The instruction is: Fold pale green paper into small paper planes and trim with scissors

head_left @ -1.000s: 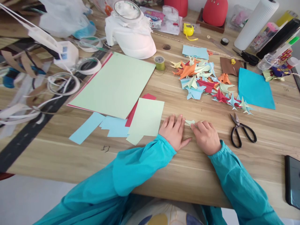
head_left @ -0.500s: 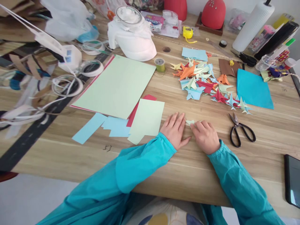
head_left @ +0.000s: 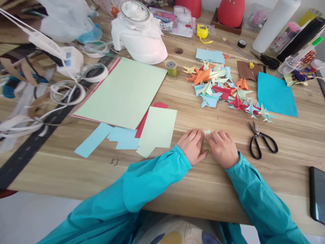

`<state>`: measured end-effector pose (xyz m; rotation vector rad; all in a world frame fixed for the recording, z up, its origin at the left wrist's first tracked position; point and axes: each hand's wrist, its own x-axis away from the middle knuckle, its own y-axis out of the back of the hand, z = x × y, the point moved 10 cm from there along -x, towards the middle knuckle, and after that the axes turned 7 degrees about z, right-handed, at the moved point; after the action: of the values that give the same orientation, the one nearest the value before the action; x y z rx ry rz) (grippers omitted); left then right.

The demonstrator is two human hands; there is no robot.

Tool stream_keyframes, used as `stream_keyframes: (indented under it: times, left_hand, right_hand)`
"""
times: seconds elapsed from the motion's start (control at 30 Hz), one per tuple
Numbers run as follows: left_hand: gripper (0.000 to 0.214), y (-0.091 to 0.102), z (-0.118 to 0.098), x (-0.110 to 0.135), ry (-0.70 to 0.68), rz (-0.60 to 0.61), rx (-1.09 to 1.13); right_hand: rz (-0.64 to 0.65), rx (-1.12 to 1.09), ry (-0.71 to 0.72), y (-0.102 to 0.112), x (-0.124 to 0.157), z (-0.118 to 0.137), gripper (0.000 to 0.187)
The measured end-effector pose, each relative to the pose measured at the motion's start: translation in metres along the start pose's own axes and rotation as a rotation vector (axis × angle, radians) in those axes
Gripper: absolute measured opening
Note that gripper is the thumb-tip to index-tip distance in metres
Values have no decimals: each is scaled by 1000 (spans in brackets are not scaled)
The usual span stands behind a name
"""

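well, uneven pressure could crease the paper (head_left: 207, 132) askew, in from the table's (head_left: 203, 193) near edge. left hand (head_left: 192, 145) half-curled, right hand (head_left: 223, 149) more curled, both at its ends; whether either pinches it, i can't tell.

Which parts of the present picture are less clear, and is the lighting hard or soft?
Head view, left: the plastic bag and brown strips look smeared; head view, centre: folds in the small green paper are hard to read; head view, right: the nearer scissors look crisper; head view overall: light looks soft.
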<state>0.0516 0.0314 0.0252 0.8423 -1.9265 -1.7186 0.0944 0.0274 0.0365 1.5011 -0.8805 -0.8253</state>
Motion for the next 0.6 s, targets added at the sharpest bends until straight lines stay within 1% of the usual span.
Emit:
stream_keyframes:
  times: [0.13, 0.3, 0.4, 0.47, 0.53, 0.6]
  left_hand:
    - [57, 0, -1, -2, -20, -10, 2]
    - [55, 0, -1, -4, -32, -34, 12]
    - [56, 0, -1, -3, -26, -51, 10]
    - [57, -1, -1, -2, -16, -58, 6]
    - [57, -3, -1, -1, -2, -65, 2]
    - [58, -4, 1, 1, 16, -77, 0]
  right_hand:
    - [14, 7, -10, -1, -1, 1, 23]
    - [-11, -2, -40, -4, -3, -1, 22]
    - [-33, -36, -62, -5, -1, -5, 23]
    - [-23, -62, -77, -8, 1, -7, 25]
    - [-10, -89, -97, -10, 6, -9, 27]
    - [-25, -118, -116, -10, 12, -10, 32]
